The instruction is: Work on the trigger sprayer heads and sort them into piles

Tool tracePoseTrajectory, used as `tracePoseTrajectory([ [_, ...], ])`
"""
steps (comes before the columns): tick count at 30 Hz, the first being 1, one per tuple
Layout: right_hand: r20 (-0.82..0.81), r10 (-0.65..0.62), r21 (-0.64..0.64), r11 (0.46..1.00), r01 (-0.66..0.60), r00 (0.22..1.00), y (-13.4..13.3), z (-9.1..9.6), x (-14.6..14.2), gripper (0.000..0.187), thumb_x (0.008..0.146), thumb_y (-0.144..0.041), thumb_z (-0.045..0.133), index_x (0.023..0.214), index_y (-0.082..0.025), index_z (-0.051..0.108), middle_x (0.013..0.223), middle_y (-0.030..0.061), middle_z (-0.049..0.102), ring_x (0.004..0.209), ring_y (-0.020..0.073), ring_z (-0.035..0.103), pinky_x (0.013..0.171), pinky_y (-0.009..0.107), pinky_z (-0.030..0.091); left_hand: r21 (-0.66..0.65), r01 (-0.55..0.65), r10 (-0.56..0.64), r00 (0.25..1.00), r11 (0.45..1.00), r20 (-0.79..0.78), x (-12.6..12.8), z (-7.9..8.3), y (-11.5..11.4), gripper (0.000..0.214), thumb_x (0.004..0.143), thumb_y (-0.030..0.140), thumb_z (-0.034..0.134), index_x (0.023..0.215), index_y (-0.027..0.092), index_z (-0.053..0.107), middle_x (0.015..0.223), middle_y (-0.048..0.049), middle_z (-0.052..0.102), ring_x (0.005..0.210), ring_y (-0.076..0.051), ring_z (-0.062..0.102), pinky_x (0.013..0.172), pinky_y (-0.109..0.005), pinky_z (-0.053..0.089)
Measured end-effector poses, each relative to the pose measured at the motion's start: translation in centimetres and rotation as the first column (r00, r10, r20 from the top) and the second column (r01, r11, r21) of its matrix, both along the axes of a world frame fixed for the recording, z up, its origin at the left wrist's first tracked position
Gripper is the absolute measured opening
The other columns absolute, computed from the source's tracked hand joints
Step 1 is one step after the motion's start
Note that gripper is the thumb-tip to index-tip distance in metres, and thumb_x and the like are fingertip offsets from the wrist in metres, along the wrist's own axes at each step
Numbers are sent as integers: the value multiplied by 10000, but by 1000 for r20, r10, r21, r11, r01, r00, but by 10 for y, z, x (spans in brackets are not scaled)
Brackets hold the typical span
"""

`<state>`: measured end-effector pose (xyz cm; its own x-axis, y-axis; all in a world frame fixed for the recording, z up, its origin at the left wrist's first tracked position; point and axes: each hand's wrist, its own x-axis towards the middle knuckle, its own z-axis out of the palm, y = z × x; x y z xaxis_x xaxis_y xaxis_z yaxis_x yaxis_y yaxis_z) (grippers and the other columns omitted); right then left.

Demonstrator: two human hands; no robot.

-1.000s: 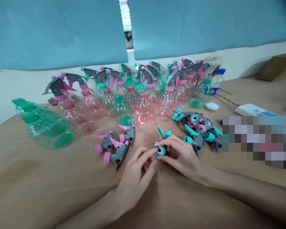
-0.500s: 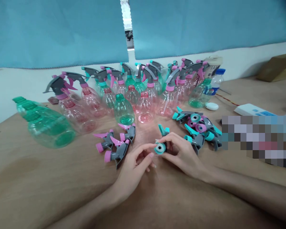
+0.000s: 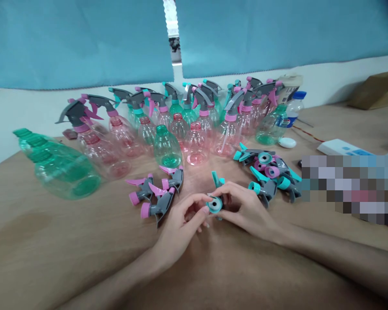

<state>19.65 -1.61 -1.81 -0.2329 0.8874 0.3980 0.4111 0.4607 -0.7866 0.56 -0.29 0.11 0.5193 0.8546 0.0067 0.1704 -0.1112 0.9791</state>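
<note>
Between my two hands is a trigger spray head point(image 3: 214, 206) with a grey body and turquoise collar, its round opening facing me. My right hand point(image 3: 247, 209) grips its body, fingers over the top and thumb below. Thumb and forefinger of my left hand point(image 3: 184, 221) pinch the collar's left edge, while the other fingers curl underneath. Left of my left hand lie several pink-and-grey spray heads point(image 3: 161, 208). Beyond my right hand is a pile of spray heads point(image 3: 265, 187) with turquoise or pink collars.
Behind my hands stand several pink and green bottles, including an open green bottle point(image 3: 167, 148) and a capless pink bottle point(image 3: 197, 144). Many at the back carry spray heads. Green bottles point(image 3: 67, 172) stand at left. A white power strip point(image 3: 344, 148) and cardboard box point(image 3: 377, 92) are at right.
My left thumb and forefinger have closed onto the collar's edge. The spray head has shifted slightly left and down, its collar tilting a little.
</note>
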Motion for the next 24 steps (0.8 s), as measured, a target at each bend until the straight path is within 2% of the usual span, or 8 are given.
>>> tracePoseTrajectory([
  [5, 31, 16, -13, 1000, -16, 999, 0, -1, 1, 232, 801, -214, 666, 1024, -225, 603, 899, 14, 640, 674, 126, 578, 559, 244, 484, 25, -19, 19, 1000, 1000, -18, 0, 1, 1, 160, 888, 298, 530, 981, 196, 610, 689, 38, 464, 566, -91, 494, 507, -207, 436],
  [13, 56, 38, 21, 999, -39, 998, 1, -1, 1, 279, 802, -241, 686, 1068, -247, 599, 931, 1, 642, 685, 119, 567, 592, 240, 470, 79, -34, 42, 994, 996, -99, -2, -2, 3, 109, 882, 298, 535, 915, 205, 584, 705, 53, 352, 569, -82, 417, 515, -210, 361],
  [19, 119, 43, 104, 993, -55, 992, -1, 3, -2, 174, 822, -204, 653, 991, -206, 613, 786, -5, 608, 653, 121, 534, 594, 246, 447, 273, 7, 58, 972, 962, -229, 2, 3, -2, 97, 822, 161, 527, 908, 197, 498, 673, 65, 350, 572, -93, 392, 520, -210, 314],
  [24, 74, 39, 131, 990, -49, 996, 0, 2, -2, 198, 827, -155, 631, 1020, -200, 618, 931, 25, 639, 709, 115, 561, 622, 232, 473, 430, 171, -13, 938, 887, -347, 2, 4, -10, 127, 773, 70, 496, 812, 189, 476, 713, 51, 399, 579, -93, 419, 552, -223, 331],
])
